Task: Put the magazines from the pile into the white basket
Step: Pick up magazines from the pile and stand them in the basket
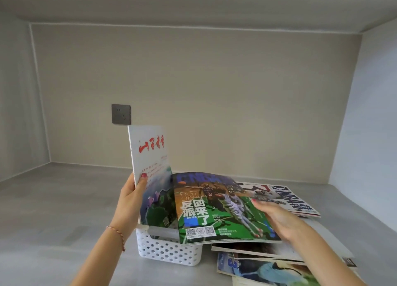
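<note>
- white magazine point(150, 156): red brush-style chinese title across the upper cover, smaller red text lines below, a landscape picture on the lower half; stands upright with its bottom edge inside the white basket point(169, 251)
- left hand point(131, 199): grasps the upright magazine at its spine edge, thumb with red nail on the cover; a thin red cord sits on the wrist
- green magazine point(223, 208): basketball cover, large chinese characters "反回派来了", qr codes at the bottom left; held roughly flat, its left part over the basket
- right hand point(279, 219): fingers lie fairly straight on the cover's right side; thumb hidden, so whether it pinches the cover cannot be told
- pile point(268, 262): loosely stacked just right of the basket on the grey surface point(53, 210); one cover point(290, 197) behind reads "nba"
- basket: perforated plastic walls
- dark wall socket point(121, 114) on the back wall
</note>
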